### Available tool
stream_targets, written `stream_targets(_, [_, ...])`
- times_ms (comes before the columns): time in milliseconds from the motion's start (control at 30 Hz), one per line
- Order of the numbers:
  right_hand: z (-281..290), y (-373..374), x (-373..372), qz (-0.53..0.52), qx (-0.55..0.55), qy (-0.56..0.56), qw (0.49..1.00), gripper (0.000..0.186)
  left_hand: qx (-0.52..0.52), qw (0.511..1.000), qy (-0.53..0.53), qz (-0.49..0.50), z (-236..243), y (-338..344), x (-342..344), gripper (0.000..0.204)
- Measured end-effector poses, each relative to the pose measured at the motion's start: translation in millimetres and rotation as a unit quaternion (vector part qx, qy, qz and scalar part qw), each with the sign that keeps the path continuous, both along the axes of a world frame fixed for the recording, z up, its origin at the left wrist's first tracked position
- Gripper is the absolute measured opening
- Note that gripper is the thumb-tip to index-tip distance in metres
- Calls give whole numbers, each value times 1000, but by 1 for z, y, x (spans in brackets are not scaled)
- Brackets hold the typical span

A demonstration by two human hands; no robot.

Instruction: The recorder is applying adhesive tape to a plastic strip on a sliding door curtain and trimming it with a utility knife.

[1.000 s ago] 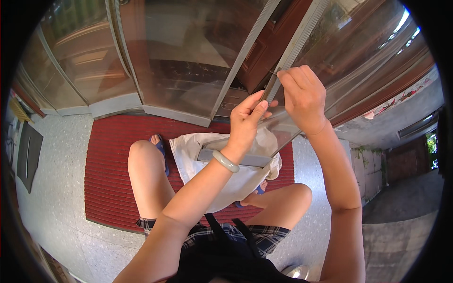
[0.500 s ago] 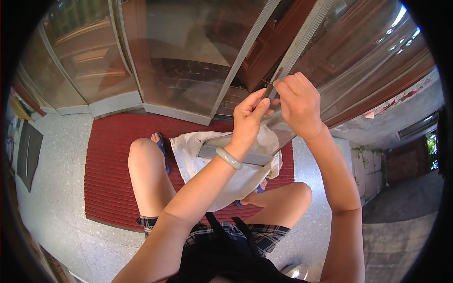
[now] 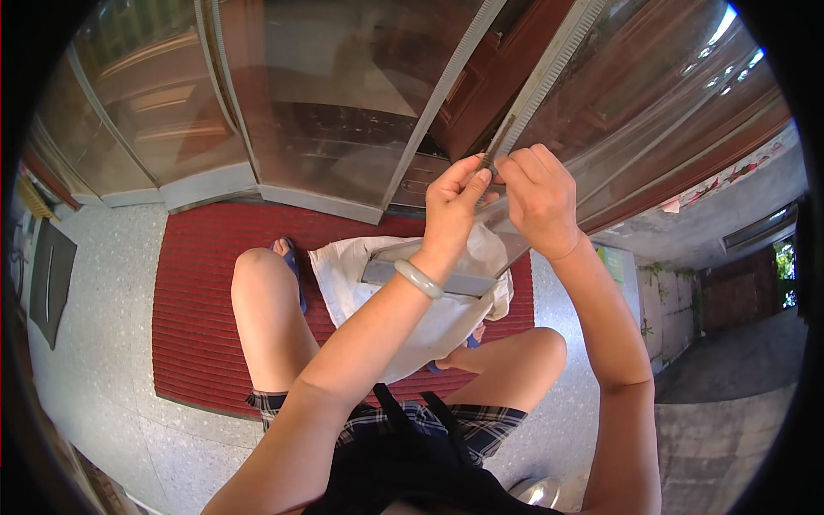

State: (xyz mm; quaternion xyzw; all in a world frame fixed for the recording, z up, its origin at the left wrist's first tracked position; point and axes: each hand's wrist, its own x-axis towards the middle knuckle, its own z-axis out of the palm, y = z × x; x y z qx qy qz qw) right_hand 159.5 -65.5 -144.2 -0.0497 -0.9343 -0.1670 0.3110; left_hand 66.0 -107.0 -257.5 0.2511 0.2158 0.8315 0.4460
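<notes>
A clear plastic curtain panel with a pale ribbed edge strip slants down between my knees. My left hand, a pale bangle on its wrist, pinches a dark narrow section of that edge between thumb and fingers. Just right of it, my right hand is closed with its fingertips against the same edge. What those fingertips hold is too small to make out. The panel's grey bottom bar rests on a white cloth below my hands.
Under the cloth and my sandalled feet lies a red ribbed mat on a speckled floor. More clear panels with grey bottom bars hang ahead, before brown doors. A grey wall stands at the right.
My right hand has come slightly down and left, nearer my left fingertips. The thin dark piece that stuck up between the hands now lines up with the panel's edge.
</notes>
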Motion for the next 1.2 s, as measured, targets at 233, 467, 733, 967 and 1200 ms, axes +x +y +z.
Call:
stream_targets(233, [42,19,-14,2,13,133,991,26,-4,999,28,-18,9,-10,-10,33])
stream_targets(467, [35,21,-12,16,37,139,989,28,35,998,-2,-60,8,-9,-14,40])
stream_targets(733, [18,10,-9,11,-1,99,995,28,35,994,-35,-92,-1,0,-18,40])
stream_targets(967, [30,18,-16,8,76,135,988,27,34,992,-31,-121,5,-6,-20,37])
stream_targets(1200, [14,8,-8,0,43,122,992,26,38,987,-57,-146,0,-7,-19,34])
